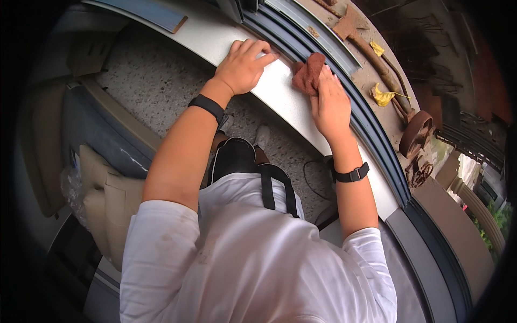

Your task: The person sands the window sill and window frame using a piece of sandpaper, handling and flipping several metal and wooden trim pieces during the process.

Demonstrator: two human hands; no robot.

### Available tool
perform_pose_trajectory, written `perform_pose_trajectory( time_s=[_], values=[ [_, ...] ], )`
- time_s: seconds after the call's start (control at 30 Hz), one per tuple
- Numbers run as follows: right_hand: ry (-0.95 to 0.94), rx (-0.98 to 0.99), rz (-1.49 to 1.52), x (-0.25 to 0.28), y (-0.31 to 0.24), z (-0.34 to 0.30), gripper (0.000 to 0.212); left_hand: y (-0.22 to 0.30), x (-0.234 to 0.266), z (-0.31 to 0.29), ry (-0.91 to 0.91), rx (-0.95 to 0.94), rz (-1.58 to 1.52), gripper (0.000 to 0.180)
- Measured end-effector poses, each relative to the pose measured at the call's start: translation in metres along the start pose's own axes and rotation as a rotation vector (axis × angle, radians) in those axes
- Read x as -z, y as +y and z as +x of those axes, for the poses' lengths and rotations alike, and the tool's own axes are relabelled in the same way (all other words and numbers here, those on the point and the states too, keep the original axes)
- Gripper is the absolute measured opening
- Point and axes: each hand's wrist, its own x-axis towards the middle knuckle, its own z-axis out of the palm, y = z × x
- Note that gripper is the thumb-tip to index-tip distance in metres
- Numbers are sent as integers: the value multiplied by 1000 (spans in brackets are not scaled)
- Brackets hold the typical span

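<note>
The right hand (330, 105) grips a reddish-brown cloth (308, 74) bunched just left of its fingers, a dark track (371, 124) to their right. The left hand (242, 67) rests half-open on the white sill (291, 107).

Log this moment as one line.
left hand: on pale sill | right hand: holds red-brown cloth at dark track | beyond: yellow leaf

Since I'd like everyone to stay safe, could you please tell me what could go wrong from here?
The reddish-brown cloth in the right hand might snag on the dark window track right by it. That hand could scrape against the track's edges. Reaching farther out might bring it against the rusty tool.
</note>
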Motion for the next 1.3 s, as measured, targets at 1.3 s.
perform_pose_trajectory(
  time_s=[1.3],
  values=[
    [59, -165, -283, -32, -9, -14, 55, -5, -9, -6, 54, -16, -21, 35]
  ],
)
